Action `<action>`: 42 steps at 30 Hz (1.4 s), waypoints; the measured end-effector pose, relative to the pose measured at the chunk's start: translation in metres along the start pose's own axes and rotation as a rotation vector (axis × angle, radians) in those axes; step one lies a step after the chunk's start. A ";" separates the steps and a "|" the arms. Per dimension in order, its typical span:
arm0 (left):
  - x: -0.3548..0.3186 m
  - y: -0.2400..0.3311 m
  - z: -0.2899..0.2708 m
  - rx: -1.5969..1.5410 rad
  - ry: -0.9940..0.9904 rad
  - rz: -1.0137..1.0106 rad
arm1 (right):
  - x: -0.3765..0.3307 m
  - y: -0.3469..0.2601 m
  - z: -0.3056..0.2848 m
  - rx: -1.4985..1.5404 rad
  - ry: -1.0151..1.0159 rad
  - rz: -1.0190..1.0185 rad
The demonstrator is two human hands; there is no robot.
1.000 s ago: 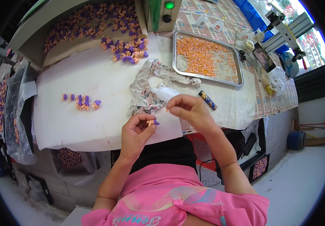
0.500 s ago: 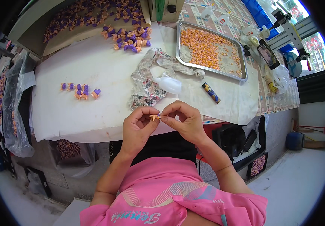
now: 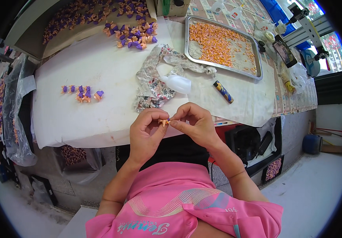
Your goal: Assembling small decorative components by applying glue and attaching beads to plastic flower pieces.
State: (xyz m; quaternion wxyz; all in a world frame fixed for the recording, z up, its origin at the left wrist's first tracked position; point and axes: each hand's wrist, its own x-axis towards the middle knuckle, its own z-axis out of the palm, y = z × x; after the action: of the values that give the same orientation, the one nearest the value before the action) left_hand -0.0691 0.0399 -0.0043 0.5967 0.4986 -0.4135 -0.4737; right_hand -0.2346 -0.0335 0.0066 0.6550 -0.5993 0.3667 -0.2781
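Observation:
Just over the table's front edge, my left hand (image 3: 147, 129) pinches a small peach-and-purple toy figure (image 3: 164, 122) between thumb and fingers. My right hand (image 3: 195, 123) meets it from the right, thumb and forefinger closed on a tiny orange piece against the figure's end. The fingertips cover most of this piece. Similar figures (image 3: 84, 94) stand grouped on the white sheet at the left, and a larger pile (image 3: 133, 36) lies at the back. A metal tray (image 3: 223, 71) at the back right carries many tiny orange-and-pink pieces.
Beyond my hands lie a crumpled floral cloth (image 3: 147, 85), a translucent squeeze bottle (image 3: 179, 84) and a dark blue patterned tube (image 3: 223, 92). An open box (image 3: 28, 37) of figures stands at the back left. A phone (image 3: 284, 51) on a metal stand is at the right.
The whole view has shifted slightly. My hands stay together on the figure, and the figure is turned a little between the fingertips.

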 end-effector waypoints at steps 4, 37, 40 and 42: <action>0.000 -0.001 0.001 0.040 -0.006 0.057 | -0.001 0.001 0.000 0.053 0.005 0.032; 0.017 0.019 -0.036 0.114 0.132 0.087 | 0.006 -0.016 0.005 0.262 -0.059 0.082; 0.034 0.026 -0.069 0.520 0.292 0.253 | 0.004 -0.020 -0.008 0.116 0.026 -0.020; 0.044 0.025 -0.092 0.783 0.310 0.354 | 0.003 -0.022 -0.021 0.037 0.089 -0.058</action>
State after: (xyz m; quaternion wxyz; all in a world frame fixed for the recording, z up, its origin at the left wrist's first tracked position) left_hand 0.0330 0.0172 0.0068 0.4898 0.6732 -0.5464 -0.0922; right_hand -0.2488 -0.0509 0.0277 0.6408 -0.5844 0.3728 -0.3299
